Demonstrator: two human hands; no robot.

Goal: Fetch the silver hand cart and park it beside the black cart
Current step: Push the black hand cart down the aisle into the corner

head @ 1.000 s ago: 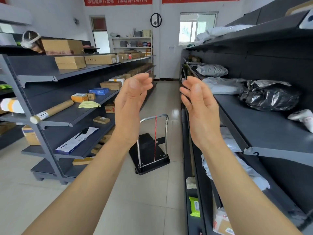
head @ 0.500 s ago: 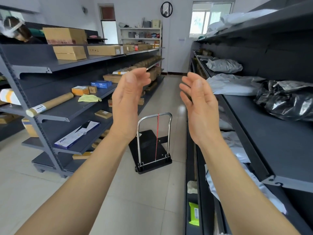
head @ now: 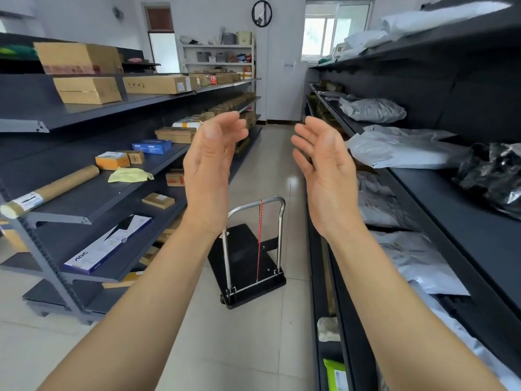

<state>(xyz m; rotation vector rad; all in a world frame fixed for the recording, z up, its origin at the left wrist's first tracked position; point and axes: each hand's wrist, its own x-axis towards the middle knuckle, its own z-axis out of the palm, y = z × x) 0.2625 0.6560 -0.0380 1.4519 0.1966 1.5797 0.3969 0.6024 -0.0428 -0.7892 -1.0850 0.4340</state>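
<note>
A black platform cart with a silver tube handle and a red cord stands on the tiled floor in the middle of the aisle, a few steps ahead. My left hand and my right hand are raised in front of me, palms facing each other, fingers relaxed, holding nothing. Both hands hover well above and in front of the cart's handle without touching it. No silver hand cart is in view.
Dark shelving with cardboard boxes, a paper tube and a yellow cloth lines the left. The right shelving holds grey and black parcel bags. The tiled aisle runs ahead to a white wall with a window.
The view has moved forward along the aisle, so the black cart appears slightly nearer. Both hands stay raised and empty in the same pose.
</note>
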